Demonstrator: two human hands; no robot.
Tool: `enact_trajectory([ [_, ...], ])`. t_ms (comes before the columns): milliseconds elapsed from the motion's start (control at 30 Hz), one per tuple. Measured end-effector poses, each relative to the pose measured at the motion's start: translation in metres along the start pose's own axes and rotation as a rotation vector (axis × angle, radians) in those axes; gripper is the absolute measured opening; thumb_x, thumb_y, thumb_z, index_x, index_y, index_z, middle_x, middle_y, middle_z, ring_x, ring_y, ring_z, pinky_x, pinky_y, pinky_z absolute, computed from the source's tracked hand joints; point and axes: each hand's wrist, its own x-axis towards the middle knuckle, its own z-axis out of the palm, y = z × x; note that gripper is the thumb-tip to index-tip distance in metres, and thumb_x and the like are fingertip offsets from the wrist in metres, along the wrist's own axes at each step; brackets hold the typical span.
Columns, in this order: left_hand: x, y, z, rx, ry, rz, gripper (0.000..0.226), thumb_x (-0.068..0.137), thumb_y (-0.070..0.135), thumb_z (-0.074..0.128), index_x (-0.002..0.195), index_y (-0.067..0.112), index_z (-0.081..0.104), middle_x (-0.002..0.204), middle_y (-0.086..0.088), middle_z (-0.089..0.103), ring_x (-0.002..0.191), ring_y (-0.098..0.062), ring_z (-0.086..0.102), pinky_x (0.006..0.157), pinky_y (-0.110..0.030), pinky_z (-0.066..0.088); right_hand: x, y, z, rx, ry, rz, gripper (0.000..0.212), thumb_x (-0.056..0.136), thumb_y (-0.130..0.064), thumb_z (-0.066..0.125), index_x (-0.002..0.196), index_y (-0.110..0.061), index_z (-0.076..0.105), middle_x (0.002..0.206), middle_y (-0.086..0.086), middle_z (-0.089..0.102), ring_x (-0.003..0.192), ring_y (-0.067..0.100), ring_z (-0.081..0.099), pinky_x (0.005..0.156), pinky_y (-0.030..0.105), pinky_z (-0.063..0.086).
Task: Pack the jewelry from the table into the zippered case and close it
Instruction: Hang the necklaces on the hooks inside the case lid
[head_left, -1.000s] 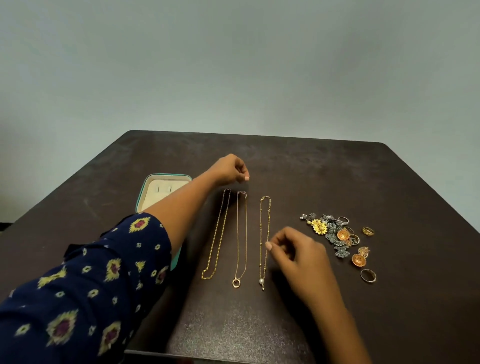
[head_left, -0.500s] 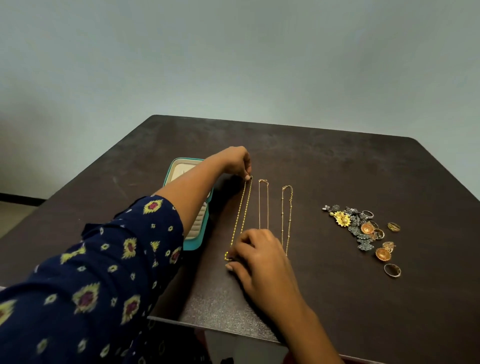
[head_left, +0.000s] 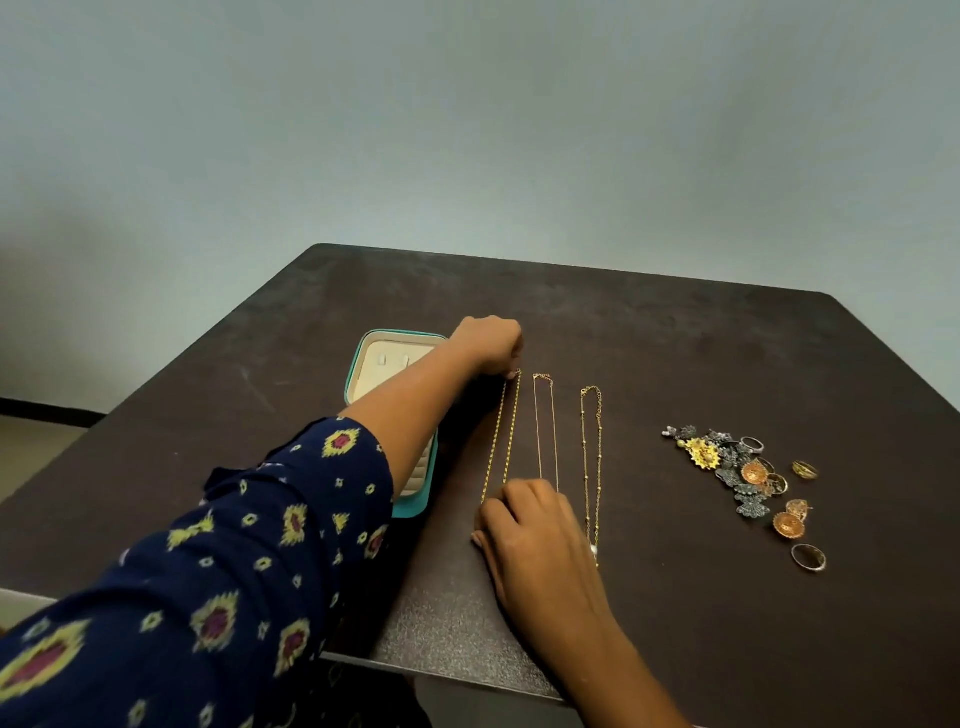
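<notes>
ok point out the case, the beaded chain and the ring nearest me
case (head_left: 414, 506): head view, teal wall at its near corner
beaded chain (head_left: 594, 549): head view, pearl at its near end
ring (head_left: 818, 565): head view, near side of its band

Left arm's got a navy sleeve (head_left: 218, 571) down to the elbow, dotted with yellow diamond-ish motifs, magenta centres; both forearms bare.

Head camera looks forward-down over the table (head_left: 675, 338).
</notes>
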Motion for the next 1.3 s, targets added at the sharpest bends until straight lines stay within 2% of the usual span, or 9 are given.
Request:
enact_trajectory([
  [200, 0.003, -0.001, 0.0, -0.05, -0.031, -0.008, 0.013, 0.084, 0.017, 0.058, 0.095, 0.012, 0.059, 0.105, -0.011, 0.062, 0.098, -0.028, 0.057, 0.086, -0.036, 0.043, 0.0, 0.0, 0.002, -0.024, -0.022, -0.028, 0.008, 0.081, -0.022, 0.053, 0.075, -0.02, 0.048, 0.079, -0.007, 0.047, 0.077, 0.012, 0.038, 0.069, 0.028, 0.029],
  [400, 0.002, 0.001, -0.002, -0.311, 0.009, -0.061, 0.007, 0.079, 0.009, 0.062, 0.08, 0.012, 0.055, 0.089, -0.009, 0.06, 0.086, -0.025, 0.059, 0.08, -0.035, 0.049, 0.001, -0.001, -0.003, 0.063, -0.02, -0.096, 0.003, 0.084, -0.022, 0.044, 0.082, -0.02, 0.044, 0.084, -0.006, 0.05, 0.08, 0.013, 0.043, 0.074, 0.027, 0.031],
  [600, -0.01, 0.01, -0.011, -0.729, -0.044, -0.084, 0.023, 0.084, -0.004, 0.053, 0.066, 0.008, 0.047, 0.065, -0.01, 0.059, 0.055, -0.016, 0.056, 0.046, -0.016, 0.045, 0.001, 0.0, -0.005, 0.151, 0.004, -0.119, 0.016, 0.084, -0.016, 0.054, 0.084, -0.021, 0.039, 0.079, -0.007, 0.052, 0.075, 0.01, 0.036, 0.072, 0.023, 0.028],
  [800, -0.02, 0.023, -0.024, -1.237, -0.145, -0.385, 0.016, 0.089, 0.005, 0.047, 0.076, 0.008, 0.055, 0.052, -0.001, 0.062, 0.045, -0.009, 0.059, 0.052, -0.02, 0.044, 0.001, -0.001, -0.009, 0.216, 0.02, -0.133, 0.006, 0.088, -0.02, 0.046, 0.085, -0.02, 0.042, 0.078, -0.005, 0.053, 0.074, 0.013, 0.04, 0.071, 0.023, 0.031],
  [900, -0.028, 0.028, -0.033, -1.408, -0.167, -0.455, 0.016, 0.091, 0.005, 0.041, 0.082, 0.011, 0.053, 0.065, -0.004, 0.057, 0.044, -0.009, 0.057, 0.051, -0.019, 0.042, 0.001, -0.002, -0.011, 0.237, 0.02, -0.129, 0.004, 0.089, -0.021, 0.045, 0.086, -0.021, 0.043, 0.079, -0.005, 0.053, 0.075, 0.011, 0.04, 0.071, 0.023, 0.03],
  [1000, -0.038, 0.026, -0.041, -1.463, -0.14, -0.433, 0.021, 0.093, 0.004, 0.036, 0.086, 0.008, 0.056, 0.068, -0.005, 0.053, 0.053, -0.01, 0.055, 0.044, -0.018, 0.046, -0.002, -0.003, -0.014, 0.388, 0.047, -0.021, 0.008, 0.089, -0.021, 0.042, 0.096, -0.024, 0.046, 0.084, -0.005, 0.054, 0.08, 0.007, 0.04, 0.072, 0.02, 0.034],
  [1067, -0.046, 0.025, -0.045, -1.486, -0.096, -0.401, 0.022, 0.094, 0.004, 0.037, 0.086, 0.006, 0.057, 0.068, -0.005, 0.054, 0.048, -0.008, 0.058, 0.044, -0.016, 0.047, -0.002, -0.001, -0.018, 0.491, 0.077, 0.038, 0.017, 0.087, -0.02, 0.043, 0.101, -0.028, 0.047, 0.088, -0.007, 0.054, 0.083, 0.004, 0.043, 0.072, 0.017, 0.037],
  [1167, -0.058, 0.024, -0.047, -1.487, 0.011, -0.357, 0.013, 0.09, 0.006, 0.051, 0.085, 0.002, 0.062, 0.07, -0.007, 0.06, 0.047, -0.008, 0.061, 0.048, -0.018, 0.051, 0.001, 0.0, -0.024, 0.715, 0.088, 0.125, 0.02, 0.081, -0.015, 0.046, 0.087, -0.031, 0.056, 0.085, -0.012, 0.058, 0.081, 0.002, 0.052, 0.071, 0.014, 0.04],
  [1300, -0.08, 0.027, -0.048, -1.478, 0.137, -0.289, 0.004, 0.085, 0.005, 0.06, 0.084, 0.005, 0.064, 0.072, -0.006, 0.064, 0.056, -0.01, 0.063, 0.057, -0.021, 0.052, 0.011, -0.002, -0.039, 1.16, 0.101, 0.425, 0.024, 0.08, -0.001, 0.055, 0.075, -0.021, 0.067, 0.072, -0.004, 0.067, 0.069, 0.007, 0.063, 0.068, 0.021, 0.05],
])
